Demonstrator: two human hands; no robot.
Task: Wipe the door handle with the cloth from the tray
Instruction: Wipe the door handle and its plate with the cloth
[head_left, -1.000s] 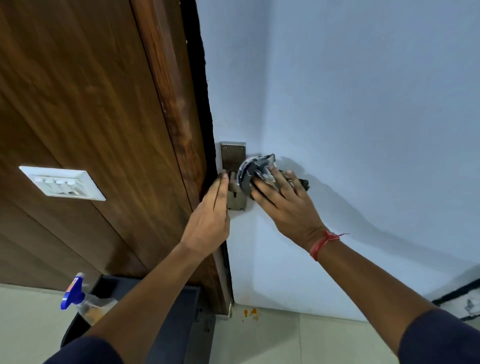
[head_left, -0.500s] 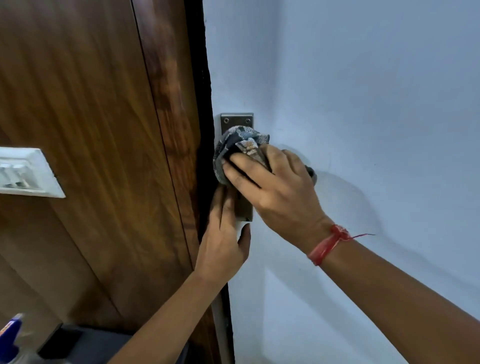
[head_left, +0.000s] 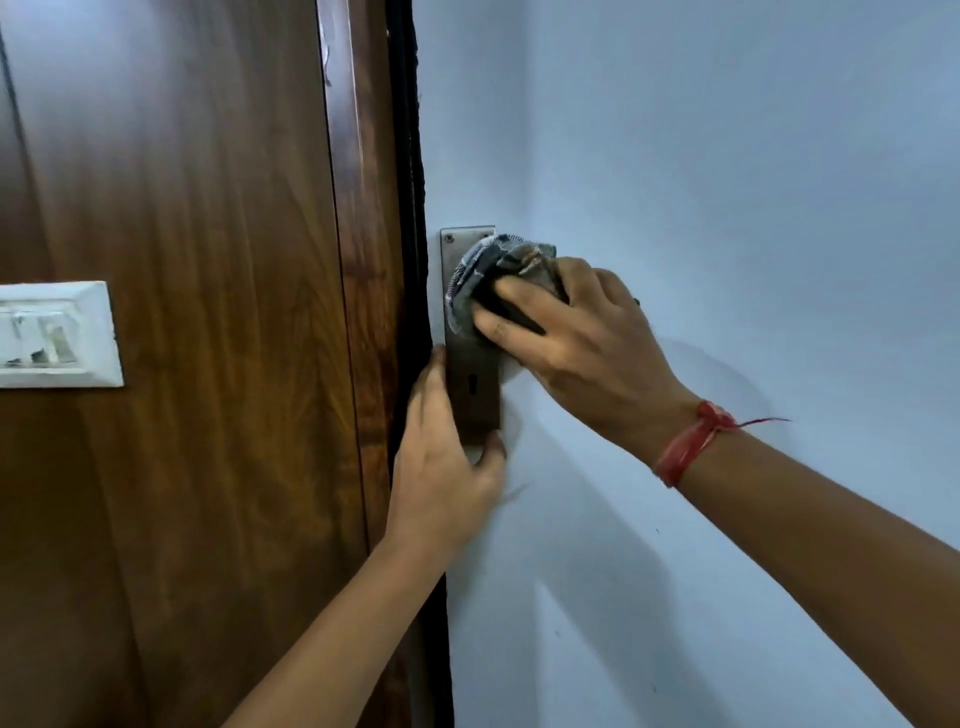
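Note:
A grey metal handle plate (head_left: 474, 387) is fixed to the pale blue door (head_left: 701, 208) near its left edge. My right hand (head_left: 576, 343) presses a crumpled grey patterned cloth (head_left: 493, 270) over the upper part of the plate, where the handle lever lies hidden under cloth and fingers. My left hand (head_left: 447, 462) grips the door's edge just below, fingers wrapped round the edge and thumb resting at the plate's lower end. A keyhole shows on the plate between the two hands.
A brown wooden panel (head_left: 182, 364) fills the left side, with a white switch plate (head_left: 57, 335) on it. A dark gap (head_left: 410, 182) runs between the wood and the door edge. A red thread is tied round my right wrist.
The view has come closer to the handle, and the tray and spray bottle below have left the frame. My right hand with the cloth has shifted slightly on the plate; my left hand stays on the door edge.

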